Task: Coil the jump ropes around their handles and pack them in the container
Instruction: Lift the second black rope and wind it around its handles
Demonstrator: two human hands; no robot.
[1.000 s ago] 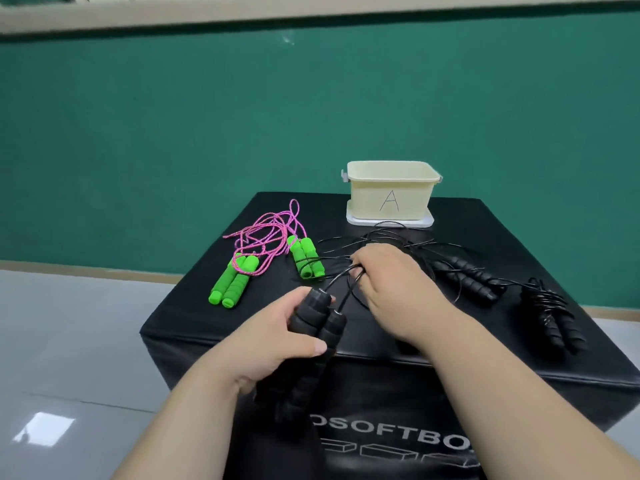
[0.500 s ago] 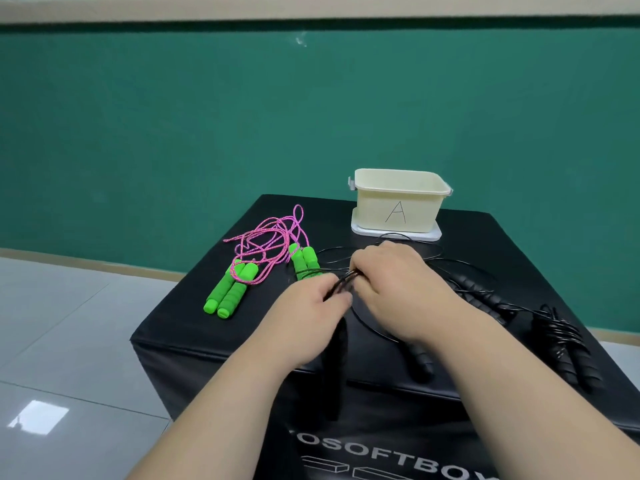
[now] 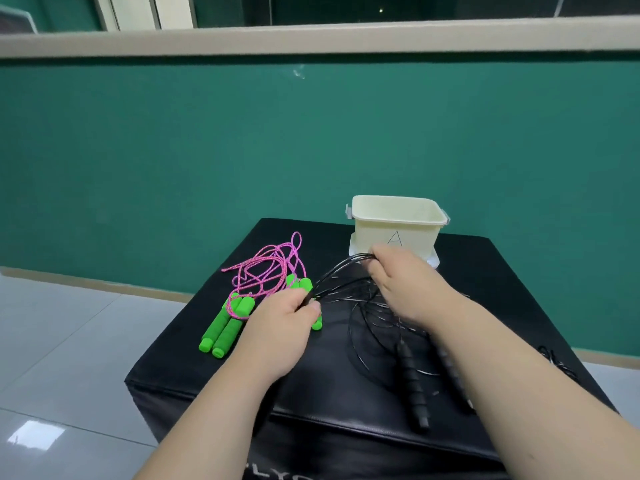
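My left hand (image 3: pixel 287 327) pinches the black cord (image 3: pixel 327 284), and my right hand (image 3: pixel 398 282) grips its loops just before the container (image 3: pixel 394 216). Slack tangles over 2 black handles (image 3: pixel 410 375) near the bench (image 3: pixel 194 379) edge. A hard pull could, I judge, drag them off or snag the pink rope (image 3: pixel 263 271).

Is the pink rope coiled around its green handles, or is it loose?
Loose: the pink rope lies in spread loops on the box, not wound around its green handles.

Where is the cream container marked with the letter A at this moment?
In the head view, the cream container stands at the far edge of the black box, right of centre, just behind the right hand and right of the pink rope.
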